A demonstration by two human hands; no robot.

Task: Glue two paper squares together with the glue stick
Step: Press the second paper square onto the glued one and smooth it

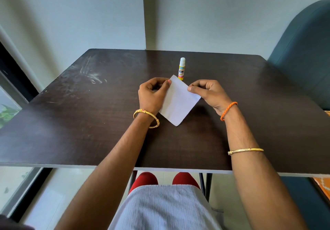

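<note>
While my left hand (152, 91) pinches one edge of the white paper square (178, 101) and my right hand (208, 92) pinches the opposite edge, it hangs just above the table (89, 122). Thin, floppy, easily creased, I judge; edge grips suit it. Whether it is one sheet or two, I cannot tell. Behind stands the capped glue stick (182, 69), with open room all around.

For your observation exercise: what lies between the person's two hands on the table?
In the head view, the white paper square spans the gap between the left hand and the right hand, each pinching an edge. Nothing else lies there.
</note>
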